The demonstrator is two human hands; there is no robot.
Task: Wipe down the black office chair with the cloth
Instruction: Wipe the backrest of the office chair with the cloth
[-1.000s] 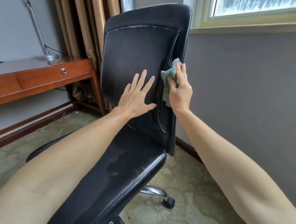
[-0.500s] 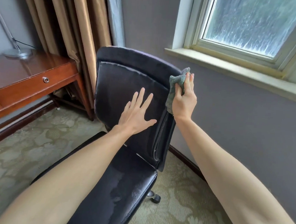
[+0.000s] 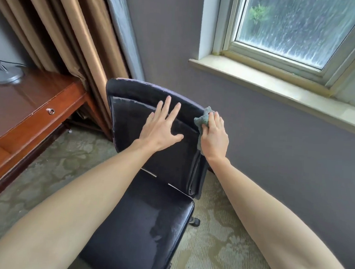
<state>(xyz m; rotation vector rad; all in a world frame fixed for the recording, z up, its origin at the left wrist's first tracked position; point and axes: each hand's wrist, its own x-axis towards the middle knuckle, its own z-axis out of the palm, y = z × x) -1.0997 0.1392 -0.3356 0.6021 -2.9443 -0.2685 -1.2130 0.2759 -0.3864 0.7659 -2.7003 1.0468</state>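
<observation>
Two bare hands met on a black office chair (image 3: 146,226) at the middle of the frame; its seat filled the lower centre, and its backrest (image 3: 129,119) rose toward the centre, facing the viewer. The left hand (image 3: 160,131) lay flat on the upper backrest, fingers straight and spread, holding nothing; it looked to be steadying the chair. The right hand (image 3: 215,136) pressed a small grey-green cloth (image 3: 202,120) against the backrest's right edge, just below the top corner, thumb and fingers curled round the bunched fabric.

The cloth seemed light, soft and limp, likely to crumple, so a full-hand grip with the palm behind it appeared best. The chair seemed heavy yet free to roll or turn, with one castor (image 3: 195,221) showing under the seat; bracing the backrest flat-handed looked sensible. Its smooth covering was probably slippery where wet.

The chair's covering was shiny and leather-like, worn pale along the top seam and left edge; a damp streak glistened on the seat. A wooden desk (image 3: 28,108) stood at the left, gold curtains (image 3: 74,34) hung at the upper left, a window (image 3: 293,27) sat at the upper right, and patterned carpet (image 3: 217,251) lay below.
</observation>
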